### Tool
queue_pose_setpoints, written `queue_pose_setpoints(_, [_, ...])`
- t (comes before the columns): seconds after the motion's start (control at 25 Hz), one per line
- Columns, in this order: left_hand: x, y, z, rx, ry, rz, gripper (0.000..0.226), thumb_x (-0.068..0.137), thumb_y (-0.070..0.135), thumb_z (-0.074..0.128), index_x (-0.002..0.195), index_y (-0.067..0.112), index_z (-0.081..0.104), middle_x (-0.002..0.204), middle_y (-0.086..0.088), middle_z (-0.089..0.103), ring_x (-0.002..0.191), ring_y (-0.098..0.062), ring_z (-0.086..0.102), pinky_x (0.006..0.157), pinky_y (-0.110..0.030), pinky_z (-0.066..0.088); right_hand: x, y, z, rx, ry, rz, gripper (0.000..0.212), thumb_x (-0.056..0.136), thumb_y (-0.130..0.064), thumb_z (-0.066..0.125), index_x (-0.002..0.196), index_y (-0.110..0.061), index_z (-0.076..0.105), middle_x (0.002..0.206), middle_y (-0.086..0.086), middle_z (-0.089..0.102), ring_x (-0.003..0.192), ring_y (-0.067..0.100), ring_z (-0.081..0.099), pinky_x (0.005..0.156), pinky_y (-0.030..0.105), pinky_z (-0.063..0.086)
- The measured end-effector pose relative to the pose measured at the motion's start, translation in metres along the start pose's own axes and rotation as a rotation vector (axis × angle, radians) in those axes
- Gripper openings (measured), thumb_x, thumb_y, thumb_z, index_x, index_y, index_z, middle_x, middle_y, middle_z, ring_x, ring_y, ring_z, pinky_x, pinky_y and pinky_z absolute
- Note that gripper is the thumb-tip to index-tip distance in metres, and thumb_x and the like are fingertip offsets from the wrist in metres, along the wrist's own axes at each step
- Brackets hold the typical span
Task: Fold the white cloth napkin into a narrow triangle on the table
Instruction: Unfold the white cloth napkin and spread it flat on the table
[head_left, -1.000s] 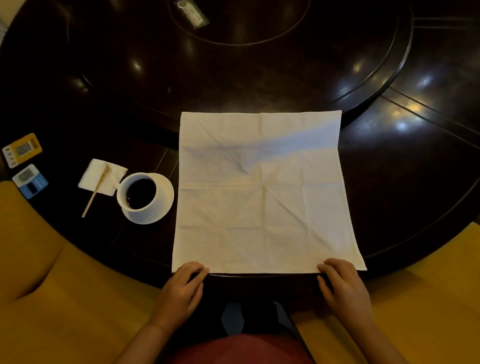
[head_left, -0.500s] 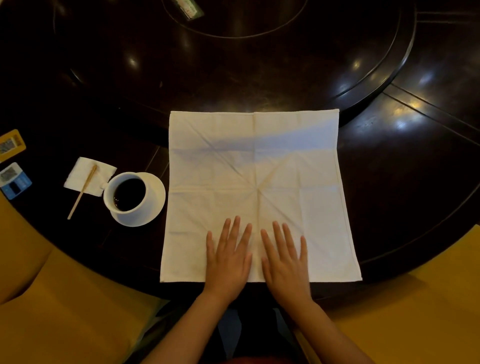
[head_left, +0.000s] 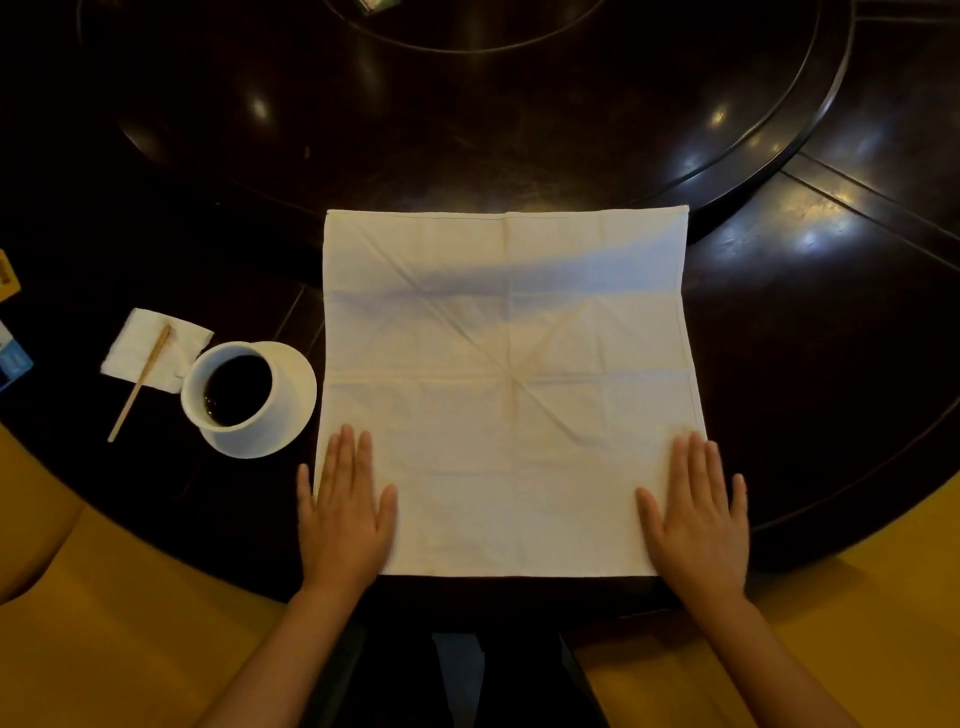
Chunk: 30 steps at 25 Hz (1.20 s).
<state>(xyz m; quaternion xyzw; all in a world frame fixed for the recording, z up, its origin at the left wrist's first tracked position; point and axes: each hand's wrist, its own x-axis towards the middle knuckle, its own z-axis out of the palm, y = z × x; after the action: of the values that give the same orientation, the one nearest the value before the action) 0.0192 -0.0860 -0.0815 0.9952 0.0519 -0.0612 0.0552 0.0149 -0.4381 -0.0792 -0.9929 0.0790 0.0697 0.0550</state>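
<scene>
Two flat palms, that is all I have on the napkin (head_left: 511, 395) right now. My left hand (head_left: 345, 512) lies on the near left corner, its outer fingers spilling over the cloth's edge onto the table (head_left: 810, 332); my right hand (head_left: 698, 519) lies on the near right corner the same way. Fingers on both are stretched out and pressing down, gripping nothing.

The napkin is spread as a full square in front of me on the dark table, its near edge at the table's rim, its far edge touching the raised round centre. Old crease lines cross it: one straight across, one up the middle, two diagonals meeting at the centre. No layer is turned over, so I judge no fold made yet; this is only the flattening. Everything is left: the first diagonal fold into a triangle, then the narrowing folds.

The cup (head_left: 234, 387) of dark drink stands on its saucer just beside the napkin's left edge, so I would mind it when lifting that corner.
</scene>
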Motion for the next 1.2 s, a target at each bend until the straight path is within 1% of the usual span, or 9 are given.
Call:
queue_pose_setpoints(0.08, [0.014, 0.019, -0.005, -0.024, 0.07, -0.047, 0.067, 0.092, 0.045, 0.019, 0.147, 0.007, 0.016, 0.155, -0.011, 0.017, 0.143, -0.021, 0.011, 0.113, -0.05, 0.003, 0.017, -0.017, -0.006, -0.002, 0.063, -0.007, 0.07, 0.092, -0.056, 0.01, 0.149, -0.015, 0.008, 0.156, 0.009, 0.006, 0.144, 0.017, -0.005, 0.114, 0.045, 0.004])
queue_pose_setpoints(0.2, [0.053, 0.07, -0.009, -0.054, 0.144, 0.158, 0.064, 0.09, 0.043, 0.027, 0.148, 0.015, 0.019, 0.155, -0.009, 0.016, 0.142, -0.022, 0.01, 0.111, -0.049, -0.002, 0.055, -0.083, -0.007, 0.049, 0.161, -0.296, 0.06, 0.095, -0.049, 0.016, 0.147, -0.019, 0.019, 0.154, 0.005, 0.013, 0.144, 0.017, -0.002, 0.112, 0.048, 0.002])
queue_pose_setpoints(0.28, [0.083, 0.097, -0.002, 0.004, 0.138, 0.255, 0.063, 0.089, 0.045, 0.029, 0.146, 0.02, 0.023, 0.154, -0.011, 0.022, 0.142, -0.024, 0.013, 0.109, -0.055, 0.0, 0.083, -0.123, -0.001, 0.065, 0.151, -0.448, 0.056, 0.095, -0.043, 0.025, 0.146, -0.021, 0.021, 0.154, 0.004, 0.015, 0.143, 0.019, 0.007, 0.112, 0.05, 0.007])
queue_pose_setpoints(0.36, [0.107, 0.099, 0.004, 0.029, 0.102, 0.225, 0.064, 0.087, 0.051, 0.03, 0.145, 0.025, 0.028, 0.154, -0.011, 0.024, 0.141, -0.027, 0.015, 0.107, -0.06, 0.001, 0.113, -0.135, 0.004, 0.06, 0.108, -0.467, 0.055, 0.092, -0.041, 0.029, 0.144, -0.021, 0.03, 0.153, 0.006, 0.024, 0.141, 0.022, 0.019, 0.111, 0.052, 0.014])
queue_pose_setpoints(0.44, [0.12, 0.078, 0.009, 0.025, 0.06, 0.166, 0.069, 0.083, 0.06, 0.028, 0.146, 0.032, 0.024, 0.157, -0.006, 0.014, 0.143, -0.027, 0.008, 0.106, -0.06, -0.004, 0.14, -0.115, 0.004, 0.036, 0.049, -0.407, 0.06, 0.089, -0.049, 0.024, 0.144, -0.024, 0.029, 0.154, 0.006, 0.021, 0.142, 0.023, 0.017, 0.112, 0.05, 0.011])
queue_pose_setpoints(0.6, [0.127, 0.04, 0.002, 0.052, 0.035, 0.053, 0.077, 0.08, 0.069, 0.017, 0.149, 0.035, 0.007, 0.158, -0.004, -0.007, 0.143, -0.024, -0.01, 0.108, -0.06, -0.004, 0.174, -0.051, -0.007, -0.011, 0.009, -0.273, 0.067, 0.086, -0.06, 0.012, 0.147, -0.033, 0.002, 0.158, 0.0, -0.001, 0.144, 0.02, -0.004, 0.114, 0.049, 0.001])
queue_pose_setpoints(0.92, [0.094, 0.04, 0.003, 0.06, 0.007, 0.06, 0.077, 0.082, 0.068, 0.018, 0.149, 0.032, 0.006, 0.158, -0.008, -0.003, 0.144, -0.027, -0.009, 0.109, -0.06, -0.002, 0.147, -0.029, -0.01, -0.007, -0.037, -0.296, 0.068, 0.089, -0.061, 0.009, 0.147, -0.031, -0.006, 0.158, 0.001, -0.009, 0.143, 0.019, -0.014, 0.115, 0.046, -0.005])
queue_pose_setpoints(1.08, [0.088, 0.051, -0.003, 0.003, 0.041, 0.084, 0.071, 0.087, 0.061, 0.02, 0.149, 0.028, 0.009, 0.158, -0.008, -0.002, 0.144, -0.023, -0.008, 0.109, -0.061, -0.004, 0.136, -0.017, -0.028, 0.03, -0.084, -0.44, 0.071, 0.088, -0.066, 0.01, 0.146, -0.031, -0.011, 0.157, 0.004, -0.012, 0.143, 0.019, -0.015, 0.115, 0.051, -0.003])
queue_pose_setpoints(1.2, [0.068, 0.089, -0.004, -0.088, 0.124, 0.236, 0.066, 0.087, 0.051, 0.03, 0.147, 0.025, 0.02, 0.156, -0.01, 0.014, 0.143, -0.024, 0.007, 0.108, -0.057, 0.001, 0.093, 0.013, -0.047, -0.037, -0.131, -0.645, 0.073, 0.09, -0.064, 0.022, 0.149, -0.027, 0.001, 0.158, 0.008, -0.001, 0.144, 0.024, -0.005, 0.113, 0.054, 0.004])
